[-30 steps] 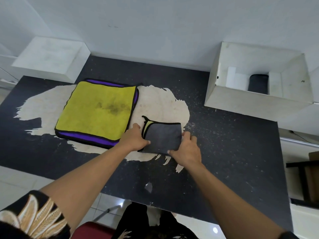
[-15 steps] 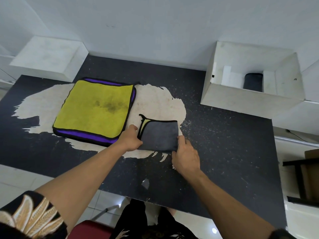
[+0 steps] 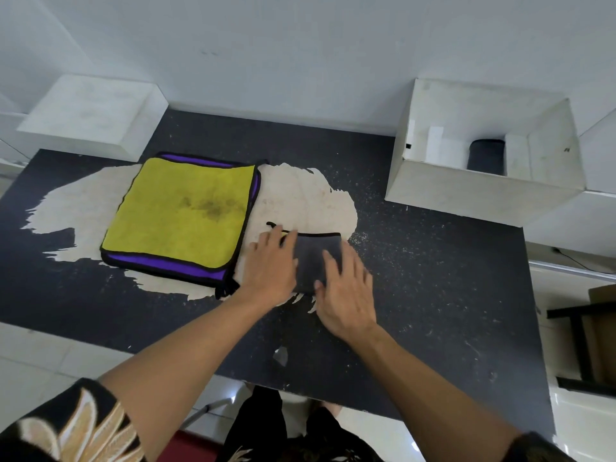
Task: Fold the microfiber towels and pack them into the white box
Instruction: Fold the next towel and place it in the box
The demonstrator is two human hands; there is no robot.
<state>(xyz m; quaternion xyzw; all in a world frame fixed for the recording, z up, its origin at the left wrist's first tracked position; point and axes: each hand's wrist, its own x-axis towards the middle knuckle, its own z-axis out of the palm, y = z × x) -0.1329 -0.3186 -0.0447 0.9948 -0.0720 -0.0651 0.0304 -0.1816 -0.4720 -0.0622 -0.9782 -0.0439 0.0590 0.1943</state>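
The folded grey towel [image 3: 311,258] lies on the black table [image 3: 433,295], left of the white box [image 3: 480,195]. The left hand [image 3: 271,265] and right hand [image 3: 346,291] press flat on it, fingers straight and slightly spread. The yellow towel [image 3: 180,215] lies farther left of the box. A dark towel [image 3: 486,159] sits inside the box.

So in the last second both my hands went from pinching the edges of the small folded grey microfiber towel [image 3: 311,258] to lying flat on top of it. My left hand [image 3: 270,265] now covers most of its yellow corner. My right hand [image 3: 346,288] slid up over the right half, fingers straight.
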